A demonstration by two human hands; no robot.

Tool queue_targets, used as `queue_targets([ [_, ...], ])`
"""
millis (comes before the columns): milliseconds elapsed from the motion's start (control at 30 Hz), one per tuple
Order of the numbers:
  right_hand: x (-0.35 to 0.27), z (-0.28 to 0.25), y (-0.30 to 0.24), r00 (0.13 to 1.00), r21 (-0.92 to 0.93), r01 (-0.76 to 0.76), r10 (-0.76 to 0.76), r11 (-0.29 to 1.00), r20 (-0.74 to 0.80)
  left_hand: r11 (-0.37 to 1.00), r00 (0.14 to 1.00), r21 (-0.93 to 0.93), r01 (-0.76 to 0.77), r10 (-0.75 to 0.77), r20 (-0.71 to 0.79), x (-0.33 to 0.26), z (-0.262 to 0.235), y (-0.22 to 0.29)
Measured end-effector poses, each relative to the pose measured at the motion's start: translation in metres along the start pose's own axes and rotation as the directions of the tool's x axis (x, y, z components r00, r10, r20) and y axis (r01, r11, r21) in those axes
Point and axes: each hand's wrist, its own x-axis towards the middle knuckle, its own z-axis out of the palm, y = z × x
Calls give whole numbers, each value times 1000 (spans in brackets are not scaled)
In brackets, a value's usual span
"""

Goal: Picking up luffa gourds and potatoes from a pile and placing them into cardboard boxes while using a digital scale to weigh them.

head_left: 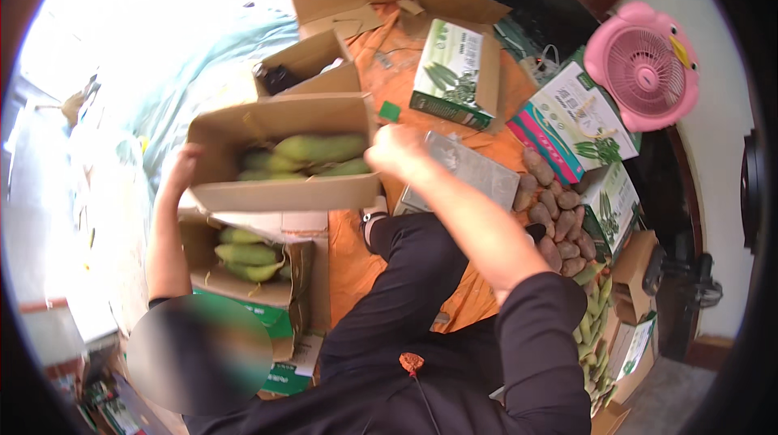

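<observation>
Between both hands: open brown cardboard carton (284,192), part-filled with green mangoes (312,151). Left hand (182,166) grips its end; right hand (397,151) clasps its corner. Second filled box (243,269) below; more flat boxes (579,119) unpacked.

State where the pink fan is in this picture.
The pink fan is at the upper right of the head view, against the wall, just beyond the green-and-white cartons and up from the pile of brown tubers.

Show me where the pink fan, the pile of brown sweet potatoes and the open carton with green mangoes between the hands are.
Pink fan (646,69), head view: centre of its round grille.
Brown sweet potatoes (557,216), head view: middle of the pile.
Open carton (284,192), head view: its near cardboard wall.
</observation>
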Motion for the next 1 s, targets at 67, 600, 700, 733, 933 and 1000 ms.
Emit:
queue_targets([
  [67, 13, 27, -23, 985, 87, -141, 130, 986, 116, 979, 999, 195, 54, -53, -8, -9, 1, -28],
  [600, 29, 84, -93, 939, 215, -21, -55, 976, 339, 836, 833, 462, 295, -462, 304, -30, 43, -64],
  [700, 22, 50, -43, 952, 480, 227, -297, 848, 74, 882, 838, 368, 296, -424, 343, -41, 41, -22],
  [733, 12, 18, -36, 954, 452, 178, -267, 874, 140, 884, 814, 335, 327, -443, 375, -47, 35, -11],
  [933, -61, -27, 91, 996, 692, 36, -85, 721, 36, 958, 802, 282, -48, -131, 583, -44, 50, 43],
  [1000, -100, -45, 115, 997, 716, -81, 70, 694, 44, 982, 815, 186, 36, -137, 564, -45, 54, 114],
])
